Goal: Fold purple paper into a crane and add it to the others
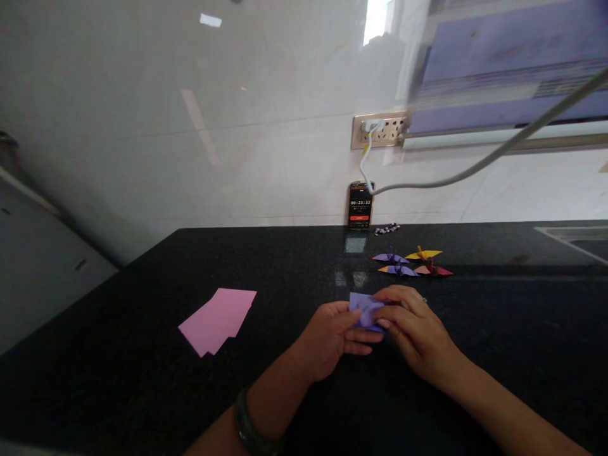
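Observation:
A small folded sheet of purple origami paper (365,305) is held between both hands above the dark countertop. My left hand (332,339) grips its left side, thumb on top and fingers stretched beneath. At the right side, my right hand (412,329) pinches the paper between thumb and fingers. Part of the sheet is hidden under the fingers. Beyond the hands stand several folded paper cranes, among them a yellow crane (424,254), a red crane (434,270) and a purple crane (390,258). To the left lie overlapping pink paper sheets (219,321).
A phone (360,206) showing a timer leans on the tiled wall, with a black-and-white beaded strap (387,229) beside it. A white cable runs from the wall socket (380,130) past the phone. At the far right is a sink edge (565,239).

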Demonstrator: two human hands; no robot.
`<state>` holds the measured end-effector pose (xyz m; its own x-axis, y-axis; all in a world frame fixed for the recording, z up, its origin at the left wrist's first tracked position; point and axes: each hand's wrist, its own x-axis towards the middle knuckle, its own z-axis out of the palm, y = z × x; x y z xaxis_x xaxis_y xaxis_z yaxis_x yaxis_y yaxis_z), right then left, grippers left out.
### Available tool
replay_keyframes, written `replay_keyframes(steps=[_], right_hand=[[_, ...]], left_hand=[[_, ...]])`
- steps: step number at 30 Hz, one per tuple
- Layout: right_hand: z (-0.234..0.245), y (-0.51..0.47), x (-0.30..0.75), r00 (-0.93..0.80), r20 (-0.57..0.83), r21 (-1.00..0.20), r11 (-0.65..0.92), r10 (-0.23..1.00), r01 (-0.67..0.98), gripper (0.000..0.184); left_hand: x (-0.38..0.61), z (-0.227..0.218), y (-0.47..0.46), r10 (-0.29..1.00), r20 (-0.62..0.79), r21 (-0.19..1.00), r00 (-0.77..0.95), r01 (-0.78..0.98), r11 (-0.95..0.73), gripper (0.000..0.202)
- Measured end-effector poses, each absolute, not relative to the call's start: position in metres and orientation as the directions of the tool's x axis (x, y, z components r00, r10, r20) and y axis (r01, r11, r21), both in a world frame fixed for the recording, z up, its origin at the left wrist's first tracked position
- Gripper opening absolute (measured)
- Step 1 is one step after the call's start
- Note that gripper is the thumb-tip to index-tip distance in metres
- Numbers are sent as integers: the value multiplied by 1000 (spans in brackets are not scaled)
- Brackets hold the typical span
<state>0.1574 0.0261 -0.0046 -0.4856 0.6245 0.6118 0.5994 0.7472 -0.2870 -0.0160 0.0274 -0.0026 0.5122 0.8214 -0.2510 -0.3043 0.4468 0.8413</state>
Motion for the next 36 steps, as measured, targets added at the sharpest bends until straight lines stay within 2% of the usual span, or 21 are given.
replay_keyframes(steps=[4,10,14,21,27,36], right_hand=[[-4,23,153,-428,584,-375,696,690,612,13],[-9,24,148,-236,593,-525,592,770,611,9],[-11,25,146,-171,574,-573,541,801,616,8],[-12,24,144,-163,578,-573,540,800,616,8],[-12,25,142,-169,577,-569,542,799,618,8],[-4,22,147,-231,508,-656,547,830,520,10]], left_hand=[[-16,-4,27,827,-222,852,516,-309,422,25],[-14,-6,27,831,-210,875,516,-281,395,26],[-12,-6,26,835,-183,892,519,-270,363,26],[-9,-4,24,857,-189,921,479,-215,324,28],[-6,-3,22,899,-95,983,427,-103,152,30],[-9,-5,24,904,-121,980,411,-95,175,28]])
